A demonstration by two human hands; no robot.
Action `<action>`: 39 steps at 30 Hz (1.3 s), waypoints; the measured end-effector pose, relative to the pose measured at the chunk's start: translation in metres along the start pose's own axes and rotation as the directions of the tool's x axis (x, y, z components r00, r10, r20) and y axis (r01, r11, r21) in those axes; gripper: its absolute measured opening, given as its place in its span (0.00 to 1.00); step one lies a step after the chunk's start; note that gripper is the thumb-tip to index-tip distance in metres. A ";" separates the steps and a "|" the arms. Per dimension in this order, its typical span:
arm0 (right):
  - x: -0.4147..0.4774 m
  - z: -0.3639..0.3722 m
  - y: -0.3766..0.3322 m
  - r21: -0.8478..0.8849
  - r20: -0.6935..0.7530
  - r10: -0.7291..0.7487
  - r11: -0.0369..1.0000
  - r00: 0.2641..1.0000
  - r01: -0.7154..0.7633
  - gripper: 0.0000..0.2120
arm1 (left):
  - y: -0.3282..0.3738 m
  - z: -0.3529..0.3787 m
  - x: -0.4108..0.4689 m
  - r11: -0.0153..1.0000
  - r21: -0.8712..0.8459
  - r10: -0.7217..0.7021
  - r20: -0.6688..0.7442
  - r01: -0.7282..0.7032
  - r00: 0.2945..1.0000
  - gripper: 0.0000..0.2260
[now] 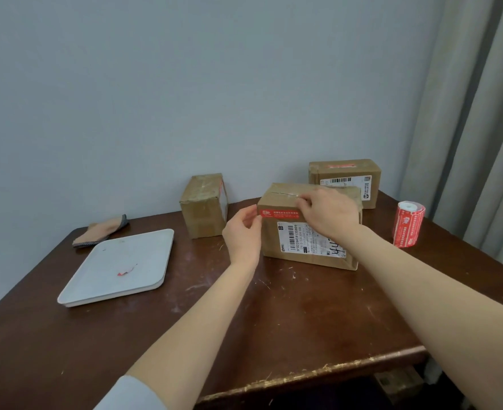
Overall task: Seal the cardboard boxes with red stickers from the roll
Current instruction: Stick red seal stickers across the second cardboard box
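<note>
A cardboard box [309, 250] with a white shipping label stands at the table's middle. A red sticker [280, 213] runs along its upper front edge. My left hand [243, 235] pinches the sticker's left end at the box corner. My right hand [328, 214] rests on the box top and holds the sticker's right end with its fingertips. The red sticker roll [408, 224] stands upright to the right of the box. A second box [346, 180] with a red sticker on top sits behind. A third, upright box [204, 205] stands to the left.
A white tray [117, 267] holding a small red scrap [126, 271] lies at the left of the dark wooden table [274, 321]. A folded cloth [101, 230] lies behind the tray. A wall is close behind, and a curtain [475, 113] hangs at the right.
</note>
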State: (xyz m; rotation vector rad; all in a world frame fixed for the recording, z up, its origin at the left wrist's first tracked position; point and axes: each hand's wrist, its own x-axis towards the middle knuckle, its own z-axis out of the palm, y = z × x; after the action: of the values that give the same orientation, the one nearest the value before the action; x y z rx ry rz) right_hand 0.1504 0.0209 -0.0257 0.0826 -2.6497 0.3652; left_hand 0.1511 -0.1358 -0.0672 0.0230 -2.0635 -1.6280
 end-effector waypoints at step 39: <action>-0.005 0.019 0.019 0.002 -0.317 -0.043 0.999 0.947 0.045 0.14 | -0.013 0.004 0.020 0.967 0.175 0.172 0.075 -0.183 0.982 0.03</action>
State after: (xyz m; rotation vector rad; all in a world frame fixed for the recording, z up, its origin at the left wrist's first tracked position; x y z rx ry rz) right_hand 0.1442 0.0344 -0.0491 0.0786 -2.3243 0.3439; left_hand 0.1285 -0.1425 -0.0718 -0.1454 -2.1838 -1.3460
